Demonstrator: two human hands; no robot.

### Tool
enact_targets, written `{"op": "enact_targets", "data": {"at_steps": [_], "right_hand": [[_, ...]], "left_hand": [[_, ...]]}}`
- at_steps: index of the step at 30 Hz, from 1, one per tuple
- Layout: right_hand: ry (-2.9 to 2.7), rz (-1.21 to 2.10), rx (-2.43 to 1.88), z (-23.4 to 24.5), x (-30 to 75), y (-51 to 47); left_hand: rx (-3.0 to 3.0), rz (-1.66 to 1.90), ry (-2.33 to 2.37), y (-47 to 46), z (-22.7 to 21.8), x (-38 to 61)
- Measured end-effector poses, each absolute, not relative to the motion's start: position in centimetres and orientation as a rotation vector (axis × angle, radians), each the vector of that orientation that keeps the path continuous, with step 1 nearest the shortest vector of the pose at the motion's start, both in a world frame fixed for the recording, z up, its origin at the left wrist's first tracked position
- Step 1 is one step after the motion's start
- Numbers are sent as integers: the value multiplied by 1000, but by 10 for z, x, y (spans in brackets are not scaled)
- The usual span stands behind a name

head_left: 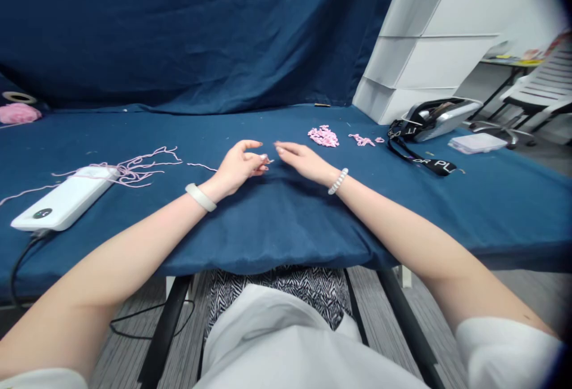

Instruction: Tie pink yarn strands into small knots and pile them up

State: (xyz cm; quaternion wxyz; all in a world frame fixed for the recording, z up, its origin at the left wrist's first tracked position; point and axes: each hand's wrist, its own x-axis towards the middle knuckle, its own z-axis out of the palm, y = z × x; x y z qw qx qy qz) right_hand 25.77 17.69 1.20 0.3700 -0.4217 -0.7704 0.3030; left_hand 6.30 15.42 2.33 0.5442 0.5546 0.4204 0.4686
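Note:
Both my hands rest on a table draped in blue cloth [277, 222]. My left hand [239, 167] has its fingers curled in a pinch around a small pink piece, too small to name, with a thin pink thread [201, 166] trailing off to the left. My right hand [300, 159] lies just to the right of it, fingers stretched toward the left fingertips and holding nothing I can see. A pale bangle circles my left wrist and a bead bracelet my right. Behind the right hand sits a small heap of pink pieces [323, 136].
A tangle of pink yarn [134, 168] lies left, partly over a white power bank [67, 197] with a black cable. A few more pink bits [363, 139], a black lanyard [424, 162], a grey device [435, 118] and a white box [476, 142] sit right.

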Motion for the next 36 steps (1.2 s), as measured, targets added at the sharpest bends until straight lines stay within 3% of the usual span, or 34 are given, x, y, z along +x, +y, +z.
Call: {"op": "enact_targets", "data": {"at_steps": [5,12,18,20,28,36], "right_hand": [[-1960,1057,-810,10,244,160],[-1985,792,-1089,19,255,153],[-1348,1339,-998,38,267,154],[-1212,1374,-964,45,277,156],[-1267,1007,-934,66,314,146],[-1301,1074,-999,61,335,158]], "left_hand": [[1155,1107,918,143,21,83],[1147,989,952,143,18,78],[1335,665,978,139,30,56],[1369,640,981,139,33,52],[1170,871,1042,146,29,51],[1245,1185,672,147,36,45]]}}
